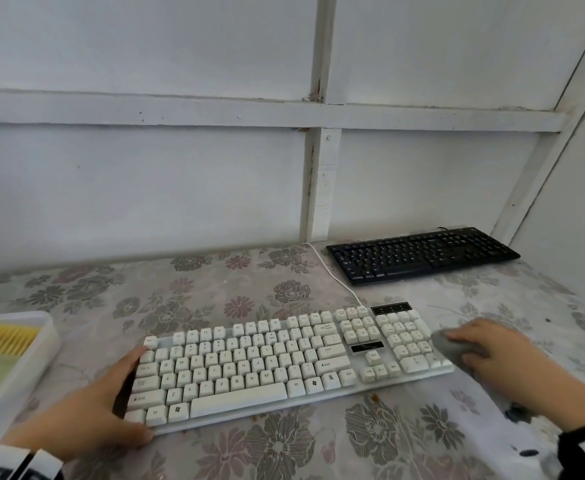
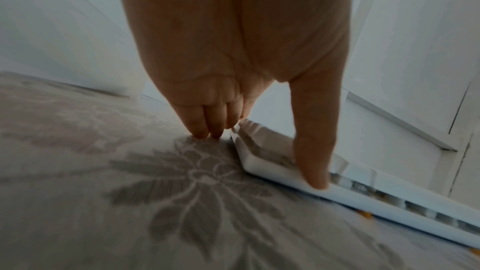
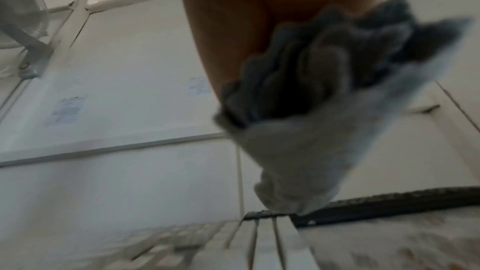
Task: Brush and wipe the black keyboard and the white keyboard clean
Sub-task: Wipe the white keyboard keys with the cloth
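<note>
Right hand (image 1: 485, 344) grips a grey cloth (image 1: 455, 351), wiping the white keyboard (image 1: 266, 362) (lower centre); left hand (image 1: 111, 407), fingers relaxed, steadies it; next, likely sweep leftwards.

Two keyboards lie on the worktop (image 1: 214, 289): one white keyboard (image 1: 266, 362) at lower centre of the frame and one black keyboard (image 1: 422, 254) at centre right. One grey cloth (image 1: 457, 351) at right. One white tray (image 1: 17, 368) at the left edge. Two hands: left hand (image 1: 100, 407), right hand (image 1: 491, 348).
</note>
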`<move>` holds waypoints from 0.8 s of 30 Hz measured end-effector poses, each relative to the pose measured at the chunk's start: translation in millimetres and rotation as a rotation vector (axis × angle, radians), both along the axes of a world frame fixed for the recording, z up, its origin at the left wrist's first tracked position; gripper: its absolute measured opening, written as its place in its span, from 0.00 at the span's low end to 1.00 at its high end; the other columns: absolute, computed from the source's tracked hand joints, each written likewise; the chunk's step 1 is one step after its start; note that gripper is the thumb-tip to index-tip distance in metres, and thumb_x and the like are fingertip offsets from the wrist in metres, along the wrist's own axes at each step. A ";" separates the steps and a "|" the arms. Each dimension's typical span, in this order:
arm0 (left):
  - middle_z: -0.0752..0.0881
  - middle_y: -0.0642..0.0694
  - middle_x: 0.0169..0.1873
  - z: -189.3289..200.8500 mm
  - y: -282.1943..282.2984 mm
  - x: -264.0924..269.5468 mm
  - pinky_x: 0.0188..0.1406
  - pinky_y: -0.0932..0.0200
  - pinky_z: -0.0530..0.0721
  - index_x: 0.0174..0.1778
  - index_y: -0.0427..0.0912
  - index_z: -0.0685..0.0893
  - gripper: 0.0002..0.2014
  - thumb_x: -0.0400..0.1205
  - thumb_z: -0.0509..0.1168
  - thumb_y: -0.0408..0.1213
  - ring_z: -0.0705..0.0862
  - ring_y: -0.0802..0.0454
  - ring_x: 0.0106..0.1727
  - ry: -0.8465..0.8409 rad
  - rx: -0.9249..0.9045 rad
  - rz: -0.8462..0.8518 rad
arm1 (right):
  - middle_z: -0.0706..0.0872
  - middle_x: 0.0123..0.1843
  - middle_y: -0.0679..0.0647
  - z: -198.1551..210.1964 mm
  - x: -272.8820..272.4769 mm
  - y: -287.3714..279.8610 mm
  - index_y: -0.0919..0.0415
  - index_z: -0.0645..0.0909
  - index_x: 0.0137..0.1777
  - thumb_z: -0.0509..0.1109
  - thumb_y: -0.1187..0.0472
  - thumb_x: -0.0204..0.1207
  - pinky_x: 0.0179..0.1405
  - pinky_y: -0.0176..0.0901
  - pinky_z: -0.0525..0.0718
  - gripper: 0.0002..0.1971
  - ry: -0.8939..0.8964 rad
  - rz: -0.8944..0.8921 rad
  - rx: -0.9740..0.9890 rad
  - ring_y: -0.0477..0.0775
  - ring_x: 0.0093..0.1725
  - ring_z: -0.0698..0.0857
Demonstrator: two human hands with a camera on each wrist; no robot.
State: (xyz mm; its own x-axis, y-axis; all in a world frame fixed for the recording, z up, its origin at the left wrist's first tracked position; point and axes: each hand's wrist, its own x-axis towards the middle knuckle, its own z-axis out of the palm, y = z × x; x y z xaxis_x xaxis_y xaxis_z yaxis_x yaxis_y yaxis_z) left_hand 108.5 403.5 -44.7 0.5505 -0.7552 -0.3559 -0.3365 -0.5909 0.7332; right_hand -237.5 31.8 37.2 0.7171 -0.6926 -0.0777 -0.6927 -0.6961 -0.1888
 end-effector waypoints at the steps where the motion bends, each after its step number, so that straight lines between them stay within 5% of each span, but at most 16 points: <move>1: 0.65 0.57 0.76 0.1 -1.0 -0.8 0.77 0.48 0.68 0.79 0.64 0.47 0.73 0.39 0.82 0.65 0.70 0.56 0.74 -0.016 0.006 -0.003 | 0.78 0.53 0.45 5.8 4.9 -3.8 0.50 0.80 0.65 0.65 0.65 0.78 0.36 0.21 0.67 0.18 -0.047 -0.025 -0.007 0.43 0.50 0.77; 6: 0.69 0.58 0.75 -4.6 -3.9 1.3 0.75 0.47 0.71 0.80 0.61 0.49 0.71 0.43 0.83 0.64 0.73 0.57 0.72 -0.039 -0.012 0.037 | 0.85 0.57 0.55 12.1 52.7 -25.1 0.57 0.80 0.64 0.59 0.69 0.81 0.29 0.24 0.72 0.16 -0.186 -0.041 0.100 0.37 0.39 0.76; 13: 0.72 0.57 0.73 -7.0 -4.7 -0.2 0.74 0.47 0.73 0.80 0.60 0.53 0.71 0.42 0.85 0.61 0.76 0.56 0.70 -0.020 -0.035 0.077 | 0.85 0.54 0.55 -10.8 78.4 -47.8 0.59 0.83 0.59 0.65 0.59 0.79 0.48 0.39 0.72 0.12 -0.073 -0.119 0.177 0.53 0.51 0.80; 18: 0.73 0.53 0.72 -0.2 -9.9 -7.1 0.74 0.45 0.72 0.80 0.58 0.53 0.76 0.34 0.83 0.63 0.76 0.52 0.69 -0.029 -0.030 0.106 | 0.84 0.46 0.53 -12.5 65.5 -47.0 0.54 0.81 0.46 0.67 0.57 0.78 0.40 0.40 0.72 0.03 -0.069 -0.148 0.190 0.50 0.44 0.80; 24: 0.76 0.51 0.69 3.0 -10.9 -10.4 0.73 0.44 0.73 0.79 0.56 0.56 0.77 0.29 0.81 0.64 0.78 0.51 0.68 -0.071 -0.033 0.110 | 0.79 0.31 0.50 -14.6 44.3 -36.2 0.56 0.76 0.31 0.67 0.59 0.78 0.28 0.37 0.68 0.13 -0.058 -0.145 0.194 0.46 0.32 0.77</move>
